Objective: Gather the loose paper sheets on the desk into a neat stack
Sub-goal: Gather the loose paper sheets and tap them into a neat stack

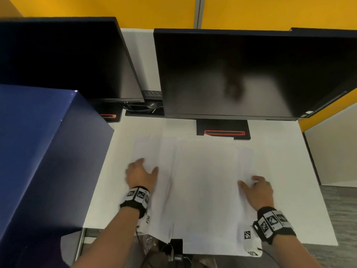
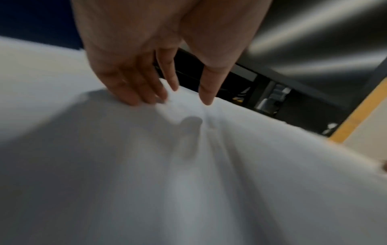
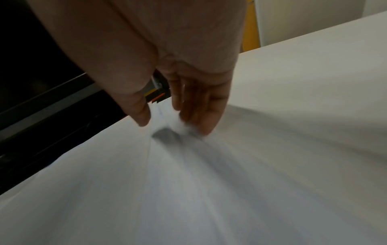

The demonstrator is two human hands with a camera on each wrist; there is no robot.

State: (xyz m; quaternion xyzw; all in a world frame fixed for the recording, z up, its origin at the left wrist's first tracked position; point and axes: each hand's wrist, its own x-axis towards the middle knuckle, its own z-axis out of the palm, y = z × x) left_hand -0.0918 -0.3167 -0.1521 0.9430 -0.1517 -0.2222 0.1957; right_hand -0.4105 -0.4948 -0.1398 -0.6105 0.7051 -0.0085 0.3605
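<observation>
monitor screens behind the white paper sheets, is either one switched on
No, both black monitor screens are dark, and the right one shows only a dim reflection.

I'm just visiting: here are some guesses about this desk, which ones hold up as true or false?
1. Both hands rest on the paper sheets. True: left hand, right hand.
2. The sheets are already one neat stack. False: they lie spread and overlapping.
3. Both monitors are dark. True: left monitor, right monitor.
4. The left hand holds a pen. False: its fingers just touch paper.
5. A red box sits left. False: the box is blue.
</observation>
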